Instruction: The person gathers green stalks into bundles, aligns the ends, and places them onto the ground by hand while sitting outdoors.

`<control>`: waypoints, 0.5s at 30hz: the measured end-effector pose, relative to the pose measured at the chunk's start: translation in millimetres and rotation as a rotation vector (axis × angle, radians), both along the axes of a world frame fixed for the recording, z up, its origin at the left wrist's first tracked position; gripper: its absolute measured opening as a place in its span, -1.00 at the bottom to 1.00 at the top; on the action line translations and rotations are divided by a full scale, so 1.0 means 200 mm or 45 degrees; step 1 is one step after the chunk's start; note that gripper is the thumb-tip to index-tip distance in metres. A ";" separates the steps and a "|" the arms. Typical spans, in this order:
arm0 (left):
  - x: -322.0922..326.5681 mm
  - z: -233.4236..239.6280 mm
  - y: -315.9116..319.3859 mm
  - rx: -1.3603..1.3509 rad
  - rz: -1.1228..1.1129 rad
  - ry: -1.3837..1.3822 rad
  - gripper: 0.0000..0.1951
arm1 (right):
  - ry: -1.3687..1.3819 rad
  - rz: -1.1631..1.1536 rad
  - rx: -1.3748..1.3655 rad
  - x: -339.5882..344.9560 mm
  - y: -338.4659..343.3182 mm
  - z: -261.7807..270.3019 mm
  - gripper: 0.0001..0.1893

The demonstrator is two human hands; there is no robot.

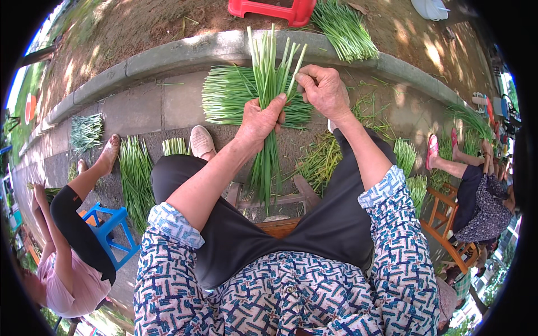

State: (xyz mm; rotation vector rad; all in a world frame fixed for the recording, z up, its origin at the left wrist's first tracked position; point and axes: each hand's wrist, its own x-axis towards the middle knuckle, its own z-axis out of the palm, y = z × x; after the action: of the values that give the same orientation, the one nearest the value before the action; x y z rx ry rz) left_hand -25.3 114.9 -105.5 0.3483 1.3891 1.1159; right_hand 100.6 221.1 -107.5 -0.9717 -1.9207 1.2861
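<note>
A bunch of long green garlic chives (267, 80) is gripped around its middle by my left hand (262, 115). Its pale stem ends fan out away from me, and the dark leaves hang down between my knees. At the bunch's right side, my right hand (324, 89) pinches one pale stalk (299, 63) near its upper part. Beneath and beyond both hands lies a broad pile of chives (227, 94) on the paving, stems to the left. Loose yellowish trimmings (321, 161) are heaped by my right leg.
A concrete kerb (168, 59) curves across the far side, with a red plastic stool (269, 10) and another chive pile (344, 31) beyond it. More chives (136, 176) lie left, near a blue stool (111, 231). People sit at left (69, 277) and right (483, 210).
</note>
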 end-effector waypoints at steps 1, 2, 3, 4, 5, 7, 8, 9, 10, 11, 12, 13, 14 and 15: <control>0.00 -0.01 0.00 0.032 -0.007 0.054 -0.75 | -0.009 -0.016 0.139 -0.01 0.00 -0.01 -0.93; 0.01 -0.02 -0.01 0.042 -0.004 0.054 -0.74 | -0.018 -0.032 0.277 -0.02 0.01 -0.02 -0.93; 0.01 -0.02 0.00 0.037 0.011 0.042 -0.75 | -0.029 -0.052 0.416 -0.02 0.01 -0.03 -0.93; 0.01 -0.01 0.00 0.032 0.027 0.030 -0.75 | -0.031 -0.086 0.432 -0.02 0.02 -0.04 -0.91; 0.01 0.00 0.00 0.027 0.042 0.019 -0.76 | -0.029 -0.133 0.402 -0.02 0.03 -0.04 -0.91; 0.01 0.00 0.00 0.000 0.020 -0.036 -0.76 | -0.026 -0.222 0.342 0.00 0.04 -0.03 -0.90; 0.01 0.00 0.00 -0.014 0.009 -0.064 -0.76 | 0.009 -0.292 0.309 0.00 0.06 -0.05 -0.90; 0.00 0.00 0.00 -0.024 0.013 -0.097 -0.76 | 0.017 -0.342 0.292 0.01 0.08 -0.07 -0.89; -0.01 0.00 0.00 -0.035 0.016 -0.131 -0.76 | 0.072 -0.363 0.206 0.03 0.11 -0.08 -0.89; -0.01 0.01 0.00 -0.045 0.019 -0.165 -0.75 | 0.127 -0.384 0.120 0.04 0.12 -0.10 -0.88; -0.02 0.01 -0.01 -0.059 0.030 -0.178 -0.74 | 0.202 -0.395 0.016 0.04 0.11 -0.08 -0.88; -0.03 0.03 -0.01 -0.074 0.040 -0.191 -0.73 | 0.277 -0.405 -0.089 0.03 0.11 -0.06 -0.88; -0.03 0.03 -0.01 -0.088 0.051 -0.205 -0.73 | 0.352 -0.416 -0.195 0.03 0.10 -0.04 -0.87; -0.04 0.03 -0.01 -0.087 0.047 -0.215 -0.72 | 0.465 -0.453 -0.274 0.03 0.11 -0.03 -0.88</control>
State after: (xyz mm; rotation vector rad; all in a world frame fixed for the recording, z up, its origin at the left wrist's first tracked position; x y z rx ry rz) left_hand -33.0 112.3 -99.6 0.1758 1.2852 1.0994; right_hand 107.0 243.4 -113.0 -1.0434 -1.2883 1.3622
